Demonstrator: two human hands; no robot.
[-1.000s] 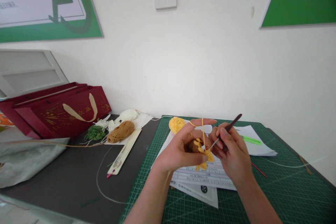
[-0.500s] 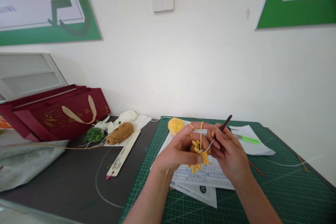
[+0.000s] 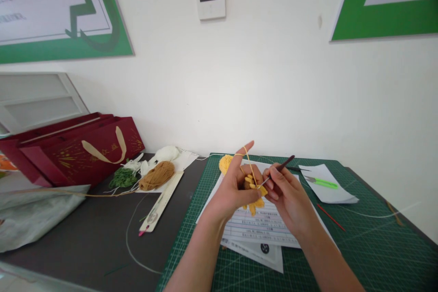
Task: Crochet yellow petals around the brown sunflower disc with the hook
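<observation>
My left hand (image 3: 236, 187) pinches a small yellow crochet piece (image 3: 253, 205) with a brown middle, thumb in front. Its index finger points up, and yellow yarn (image 3: 251, 167) loops over it and runs down to the piece. Gripped like a pencil in my right hand (image 3: 285, 194) is a crochet hook (image 3: 285, 163) with a dark handle. The hook's metal tip meets the upper edge of the piece; the exact stitch is too small to make out. Behind my left hand sits the yellow yarn ball (image 3: 225, 163), partly covered.
Printed sheets (image 3: 263, 228) lie on the green cutting mat (image 3: 369, 246). To the right are green-handled snips (image 3: 323, 183) on white paper and a red stick (image 3: 331, 217). Leftward lie a ruler (image 3: 162, 200), brown yarn (image 3: 157, 175), green yarn (image 3: 122, 178) and a red bag (image 3: 82, 150).
My left index finger has risen from bent to pointing up, drawing the yarn into a slant. Both hands, the piece and the hook have shifted slightly left.
</observation>
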